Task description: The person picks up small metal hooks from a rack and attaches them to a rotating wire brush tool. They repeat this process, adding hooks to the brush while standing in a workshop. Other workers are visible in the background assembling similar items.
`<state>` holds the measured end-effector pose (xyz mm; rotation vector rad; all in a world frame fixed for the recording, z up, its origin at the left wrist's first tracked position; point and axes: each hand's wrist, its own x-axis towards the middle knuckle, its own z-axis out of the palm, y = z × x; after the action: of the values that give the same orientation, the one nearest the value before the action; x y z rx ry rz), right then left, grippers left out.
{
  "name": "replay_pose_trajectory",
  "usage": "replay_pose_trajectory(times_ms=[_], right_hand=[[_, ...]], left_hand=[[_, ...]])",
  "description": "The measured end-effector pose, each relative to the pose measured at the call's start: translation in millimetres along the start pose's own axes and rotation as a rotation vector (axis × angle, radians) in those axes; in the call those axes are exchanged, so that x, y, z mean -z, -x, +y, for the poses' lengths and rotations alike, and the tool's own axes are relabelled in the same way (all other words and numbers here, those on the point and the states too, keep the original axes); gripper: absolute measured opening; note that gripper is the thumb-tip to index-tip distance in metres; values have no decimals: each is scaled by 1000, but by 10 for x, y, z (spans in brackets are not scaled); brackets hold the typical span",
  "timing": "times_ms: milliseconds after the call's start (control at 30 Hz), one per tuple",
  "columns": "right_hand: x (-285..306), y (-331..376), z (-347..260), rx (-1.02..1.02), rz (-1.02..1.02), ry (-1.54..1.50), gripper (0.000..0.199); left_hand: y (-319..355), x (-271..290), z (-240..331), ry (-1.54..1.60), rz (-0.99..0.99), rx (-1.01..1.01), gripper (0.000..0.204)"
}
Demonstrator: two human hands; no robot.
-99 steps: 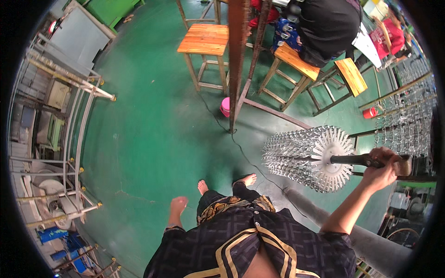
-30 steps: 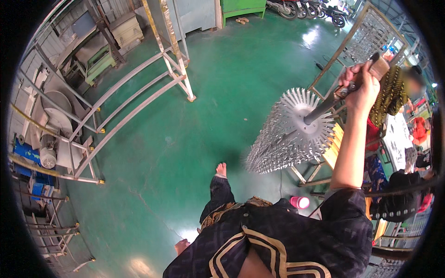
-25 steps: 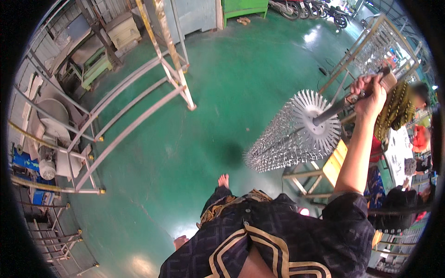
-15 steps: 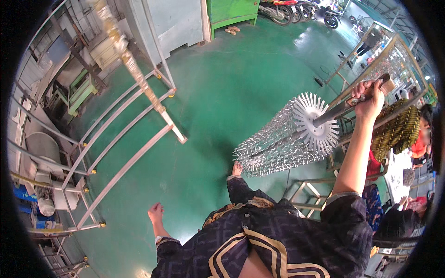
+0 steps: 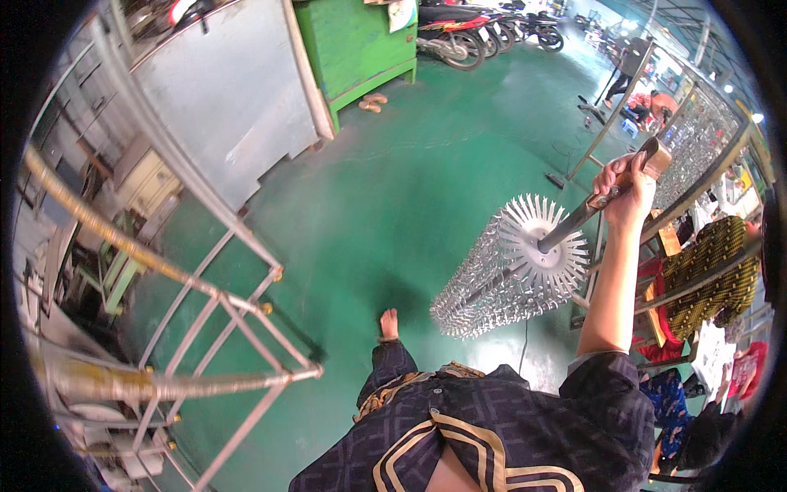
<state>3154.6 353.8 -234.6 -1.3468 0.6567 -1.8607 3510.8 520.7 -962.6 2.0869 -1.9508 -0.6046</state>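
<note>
My right hand (image 5: 625,190), arm raised on the right, is closed around the upper end of a dark metal pole. The pole belongs to a hanging rack with a silver toothed disc (image 5: 533,238) and many small shiny metal pieces (image 5: 479,287) in rows below it. A brownish bent end piece (image 5: 656,157) sticks out above my fingers. The rack is tilted, its far end down and to the left, off the floor as far as I can see. My left hand is out of view. A bare foot (image 5: 389,322) shows below my dark trouser leg.
A wheeled metal frame (image 5: 246,344) stands at left, its bars reaching toward me. Behind are a grey panel (image 5: 229,107), a green cabinet (image 5: 361,49) and motorbikes (image 5: 459,37). At right stands another frame (image 5: 689,66) with hanging metal pieces, plus yellow-black cloth (image 5: 713,262) and people.
The rack in my right hand has shifted slightly and lowered in view. My left hand has left the picture. The wheeled frame is nearer, and a foot shows farther left.
</note>
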Motion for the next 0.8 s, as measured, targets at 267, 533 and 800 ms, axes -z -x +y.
replay_pose_trajectory(times_ms=[267, 533, 800], right_hand=[[1012, -1215, 1054, 94, 255, 171, 30], [1046, -3207, 2419, 156, 279, 92, 27], [1927, -4758, 3500, 196, 414, 211, 27]], left_hand=[[-1478, 2631, -1342, 533, -279, 502, 21], [-4944, 3913, -327, 844, 61, 400, 20], [-6440, 3419, 579, 654, -166, 285, 19]])
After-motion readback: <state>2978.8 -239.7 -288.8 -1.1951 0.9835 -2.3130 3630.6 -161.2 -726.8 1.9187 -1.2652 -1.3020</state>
